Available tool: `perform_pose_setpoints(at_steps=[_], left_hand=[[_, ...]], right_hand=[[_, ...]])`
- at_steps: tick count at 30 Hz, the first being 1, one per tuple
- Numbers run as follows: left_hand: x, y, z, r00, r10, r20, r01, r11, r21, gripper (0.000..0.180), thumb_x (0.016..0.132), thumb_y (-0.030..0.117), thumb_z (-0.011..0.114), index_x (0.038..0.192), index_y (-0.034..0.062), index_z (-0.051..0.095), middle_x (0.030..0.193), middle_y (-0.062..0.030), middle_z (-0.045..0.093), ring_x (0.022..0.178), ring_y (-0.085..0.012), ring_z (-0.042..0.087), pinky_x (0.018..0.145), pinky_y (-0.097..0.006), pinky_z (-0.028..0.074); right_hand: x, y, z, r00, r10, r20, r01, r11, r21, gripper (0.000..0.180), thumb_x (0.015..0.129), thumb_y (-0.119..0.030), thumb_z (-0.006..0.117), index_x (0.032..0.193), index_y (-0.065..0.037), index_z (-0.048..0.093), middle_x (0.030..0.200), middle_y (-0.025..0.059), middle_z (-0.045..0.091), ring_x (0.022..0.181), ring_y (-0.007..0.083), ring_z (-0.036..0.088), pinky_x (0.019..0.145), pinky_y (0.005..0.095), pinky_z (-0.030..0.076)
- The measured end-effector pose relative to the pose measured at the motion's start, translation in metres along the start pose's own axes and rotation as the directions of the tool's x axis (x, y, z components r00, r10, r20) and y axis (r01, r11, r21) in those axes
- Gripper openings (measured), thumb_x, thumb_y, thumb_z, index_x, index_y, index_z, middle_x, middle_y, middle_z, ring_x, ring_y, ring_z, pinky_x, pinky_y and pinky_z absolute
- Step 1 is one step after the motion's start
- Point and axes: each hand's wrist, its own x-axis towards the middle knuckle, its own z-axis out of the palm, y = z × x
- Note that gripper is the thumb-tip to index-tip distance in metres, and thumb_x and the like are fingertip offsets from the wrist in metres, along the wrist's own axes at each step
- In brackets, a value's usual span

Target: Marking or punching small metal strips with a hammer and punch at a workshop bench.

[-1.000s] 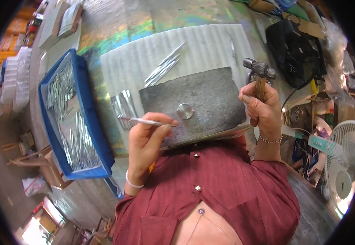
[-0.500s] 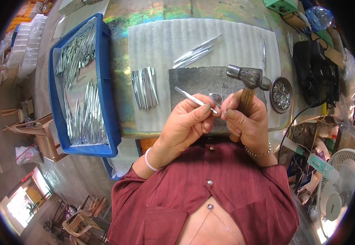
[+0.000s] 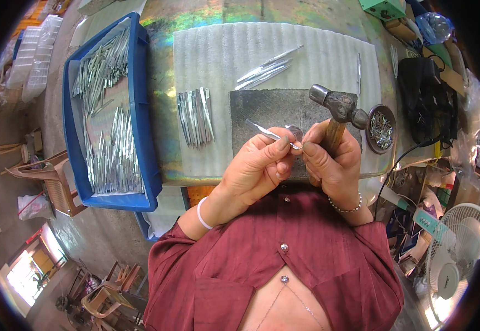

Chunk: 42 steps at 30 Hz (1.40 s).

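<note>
My left hand (image 3: 255,165) pinches a slim, silvery metal strip (image 3: 264,131) between thumb and fingers, its pointed end aimed up and to the left. Wrapped in the fingers of my right hand (image 3: 333,160) is a ball-peen hammer (image 3: 340,105), head up. The right thumb and forefinger meet at the strip's near end; whether they pinch a tiny part there is too small to tell. Both hands are over the near edge of a dark grey block (image 3: 262,106). Beside the block, at the right, a small dark bowl (image 3: 380,151) contains small shiny metal pieces (image 3: 381,132).
The block lies on a white foam sheet (image 3: 207,58). Similar strips form a row (image 3: 194,118) at left and a loose pile (image 3: 264,74) behind. A blue tray (image 3: 140,105) full of strips stands further left. A black bag (image 3: 425,102) and a fan (image 3: 455,259) are at right.
The strip's near end and the right fingertips have come closer together, with the strip shifted slightly right. The hammer has moved a little rightward, still in the right hand.
</note>
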Motion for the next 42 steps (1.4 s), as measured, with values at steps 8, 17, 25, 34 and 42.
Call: perform_pose_setpoints(at_steps=[8, 17, 25, 34, 42], left_hand=[[0.001, -0.002, 0.003, 1.0, -0.007, -0.023, 0.005, 0.996, -0.085, 0.015, 0.089, 0.018, 0.062, 0.097, 0.0057, 0.06, 0.09, -0.0052, 0.064, 0.065, -0.0089, 0.055, 0.056, -0.019, 0.046], [-0.011, 0.006, 0.003, 0.988, 0.156, -0.005, -0.155, 0.983, 0.095, 0.014, 0.092, 0.017, 0.058, 0.098, 0.005, 0.057, 0.096, -0.0105, 0.064, 0.066, -0.011, 0.056, 0.059, -0.021, 0.046], [-0.021, 0.021, 0.001, 0.937, 0.349, 0.012, -0.332, 0.877, 0.348, 0.011, 0.094, 0.015, 0.054, 0.098, 0.0047, 0.053, 0.094, -0.0126, 0.064, 0.064, -0.0113, 0.056, 0.06, -0.022, 0.047], [-0.008, 0.01, 0.011, 0.89, 0.452, 0.054, -0.3, 0.491, 0.818, 0.007, 0.09, 0.002, 0.056, 0.097, 0.0019, 0.055, 0.088, -0.0059, 0.064, 0.062, -0.0051, 0.051, 0.058, -0.018, 0.044], [0.006, 0.001, 0.008, 0.844, 0.496, 0.204, -0.323, 0.165, 0.932, 0.006, 0.086, -0.005, 0.058, 0.09, -0.0005, 0.059, 0.081, -0.0037, 0.06, 0.062, -0.007, 0.052, 0.056, -0.02, 0.044]], right_hand=[[0.001, 0.021, 0.0, 0.846, -0.526, 0.09, 0.46, 0.633, -0.623, 0.012, 0.084, -0.002, 0.066, 0.089, 0.0, 0.055, 0.079, 0.0052, 0.058, 0.061, 0.0102, 0.053, 0.055, 0.022, 0.044], [-0.001, 0.011, -0.011, 0.967, -0.253, 0.027, 0.226, 0.805, -0.549, 0.038, 0.072, -0.008, 0.076, 0.103, -0.002, 0.055, 0.078, 0.0048, 0.06, 0.063, 0.011, 0.058, 0.057, 0.0239, 0.046], [0.007, 0.003, -0.014, 0.967, -0.174, 0.187, 0.251, 0.501, -0.828, 0.04, 0.075, -0.007, 0.07, 0.112, -0.001, 0.055, 0.092, 0.0126, 0.058, 0.078, 0.0274, 0.061, 0.069, 0.0352, 0.05], [0.01, 0.003, -0.025, 0.948, -0.245, 0.206, 0.309, 0.535, -0.786, 0.04, 0.076, -0.008, 0.07, 0.113, -0.003, 0.054, 0.093, 0.0121, 0.06, 0.076, 0.0259, 0.062, 0.069, 0.0359, 0.049], [-0.005, 0.012, -0.05, 0.997, -0.062, -0.035, 0.028, 0.801, -0.598, 0.022, 0.08, -0.006, 0.065, 0.099, 0.001, 0.057, 0.072, 0.0, 0.053, 0.067, 0.0034, 0.046, 0.058, 0.0201, 0.039]])
